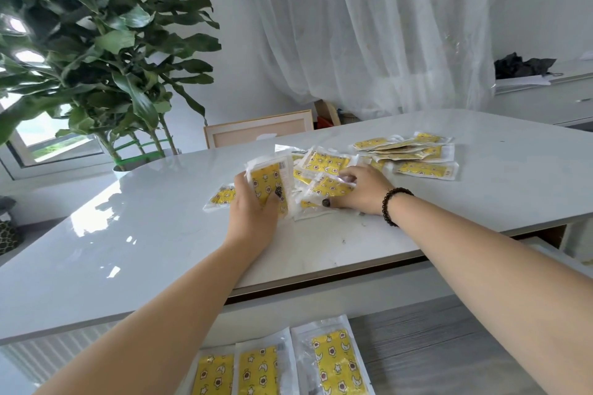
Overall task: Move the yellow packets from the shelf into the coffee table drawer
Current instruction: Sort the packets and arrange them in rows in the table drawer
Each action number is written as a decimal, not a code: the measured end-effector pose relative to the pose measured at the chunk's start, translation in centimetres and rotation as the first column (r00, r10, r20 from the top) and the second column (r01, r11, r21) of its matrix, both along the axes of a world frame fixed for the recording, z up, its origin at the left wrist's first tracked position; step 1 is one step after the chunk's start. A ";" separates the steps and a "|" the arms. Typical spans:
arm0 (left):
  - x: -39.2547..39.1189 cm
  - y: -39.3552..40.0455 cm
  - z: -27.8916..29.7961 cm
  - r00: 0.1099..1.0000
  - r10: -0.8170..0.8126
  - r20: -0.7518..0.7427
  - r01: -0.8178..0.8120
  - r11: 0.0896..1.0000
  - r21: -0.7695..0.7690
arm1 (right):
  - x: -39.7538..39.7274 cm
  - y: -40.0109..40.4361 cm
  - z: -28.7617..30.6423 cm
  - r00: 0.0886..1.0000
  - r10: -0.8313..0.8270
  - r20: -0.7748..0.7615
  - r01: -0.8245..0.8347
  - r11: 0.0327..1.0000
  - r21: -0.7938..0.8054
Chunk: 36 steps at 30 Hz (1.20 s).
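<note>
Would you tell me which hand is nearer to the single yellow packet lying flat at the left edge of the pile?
Left. The left hand sits right beside that packet, gripping a stack, while the right hand is across the pile.

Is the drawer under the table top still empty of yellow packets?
No: three yellow packets already lie side by side in the open drawer below the table top.

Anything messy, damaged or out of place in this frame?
Mostly the packets: scattered and overlapping across the white tabletop, unlike the neat row in the drawer. Small dark specks litter the tabletop near its front edge. No damage visible.
</note>
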<state>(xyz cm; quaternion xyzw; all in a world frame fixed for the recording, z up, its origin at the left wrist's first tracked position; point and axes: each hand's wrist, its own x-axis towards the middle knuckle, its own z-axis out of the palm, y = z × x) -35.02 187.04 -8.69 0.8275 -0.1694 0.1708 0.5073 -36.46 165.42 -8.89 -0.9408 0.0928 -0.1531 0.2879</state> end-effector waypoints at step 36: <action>0.4 -0.1 -0.2 0.995 -0.094 -0.010 0.094 0.994 -0.047 | -2.1 -1.0 0.7 0.936 -0.241 0.258 0.056 0.824 0.564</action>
